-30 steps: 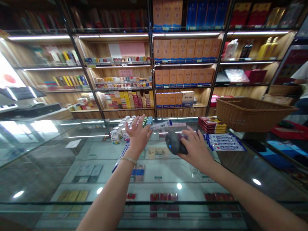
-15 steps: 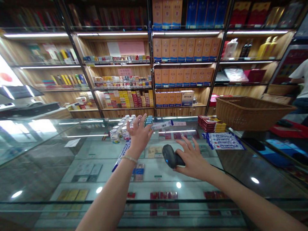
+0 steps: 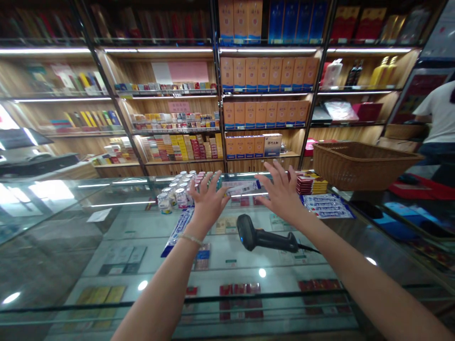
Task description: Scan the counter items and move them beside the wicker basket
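Note:
My left hand (image 3: 208, 203) is over the glass counter with its fingers spread, just left of a white-and-blue packet (image 3: 244, 188). Behind and beside it stand several small bottles (image 3: 179, 192), and another blue-and-white packet (image 3: 178, 231) lies by my left wrist. My right hand (image 3: 280, 194) is raised with fingers apart and holds nothing. Below it a black barcode scanner (image 3: 265, 238) lies on the counter, its cable running right under my forearm. To the right of my right hand are a row of blue-and-white packets (image 3: 327, 206) and a stack of red-and-yellow packs (image 3: 311, 183).
A wicker basket (image 3: 362, 166) sits at the back right of the glass counter (image 3: 117, 232). Shelves of boxed goods (image 3: 268, 73) line the wall behind. At the far right stands a person in a white shirt (image 3: 441, 113).
My right hand has let go of the scanner and moved up and forward, away from it. The view has shifted slightly. My left hand stays near the white-and-blue packet.

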